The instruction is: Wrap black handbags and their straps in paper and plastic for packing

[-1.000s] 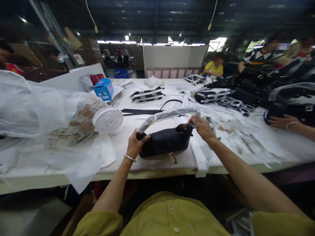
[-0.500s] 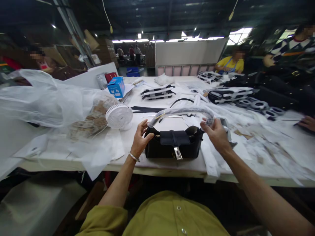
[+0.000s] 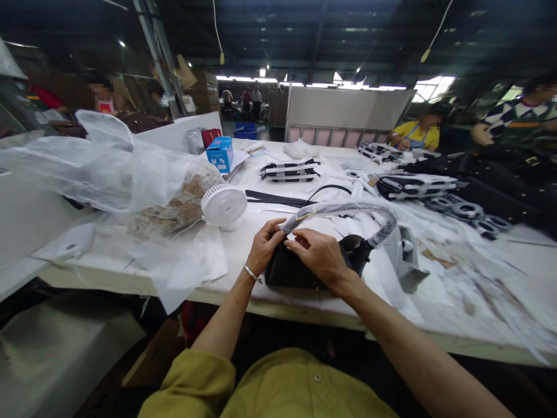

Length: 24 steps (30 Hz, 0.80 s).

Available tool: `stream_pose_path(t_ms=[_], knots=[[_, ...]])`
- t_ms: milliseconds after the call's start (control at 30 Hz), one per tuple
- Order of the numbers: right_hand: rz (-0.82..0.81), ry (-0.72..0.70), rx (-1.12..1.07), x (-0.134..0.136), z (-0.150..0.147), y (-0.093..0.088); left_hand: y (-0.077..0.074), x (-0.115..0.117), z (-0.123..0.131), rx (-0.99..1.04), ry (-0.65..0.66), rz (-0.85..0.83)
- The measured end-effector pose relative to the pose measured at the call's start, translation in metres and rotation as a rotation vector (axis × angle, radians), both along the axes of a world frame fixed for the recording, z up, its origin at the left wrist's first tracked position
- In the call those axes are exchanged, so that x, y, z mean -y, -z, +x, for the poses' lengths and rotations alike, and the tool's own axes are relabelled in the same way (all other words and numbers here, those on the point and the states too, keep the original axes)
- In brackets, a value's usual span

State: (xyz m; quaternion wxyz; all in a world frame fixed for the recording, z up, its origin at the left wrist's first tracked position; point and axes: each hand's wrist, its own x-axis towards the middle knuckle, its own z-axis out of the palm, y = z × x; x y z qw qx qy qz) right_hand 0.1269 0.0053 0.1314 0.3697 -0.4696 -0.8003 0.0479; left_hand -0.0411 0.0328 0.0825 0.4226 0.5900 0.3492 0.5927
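Black bag (image 3: 282, 274), one, below the hands; wrapped handle (image 3: 343, 207), left end best steadied by left hand (image 3: 262, 248) while right hand (image 3: 322, 259) works beside it, both with fingers bunched, pinch indistinct.

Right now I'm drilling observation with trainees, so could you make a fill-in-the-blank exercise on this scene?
The bare hand crossing in front of the glossy black handbag is the person's ____ hand.
A thin silver bangle circles the person's ____ wrist.
Beyond the round white plastic fan stands a small rectangular box coloured ____.
Missing words: right; left; blue.
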Motion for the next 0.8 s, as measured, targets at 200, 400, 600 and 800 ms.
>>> stream_pose_path(t_ms=[200,400,600,800], knots=[[-0.286,0.015,-0.221,-0.027,-0.021,-0.008,0.006,0.006,-0.012,-0.064,0.020,0.010],[-0.164,0.005,-0.076,-0.034,-0.034,0.001,0.016,0.007,-0.010,0.064,-0.090,0.039],[-0.623,-0.195,-0.185,-0.031,-0.013,-0.016,0.012,0.011,-0.014,-0.060,-0.034,0.041],[-0.146,0.176,-0.315,0.023,0.060,-0.022,0.010,0.011,-0.022,-0.349,-0.270,0.142]])
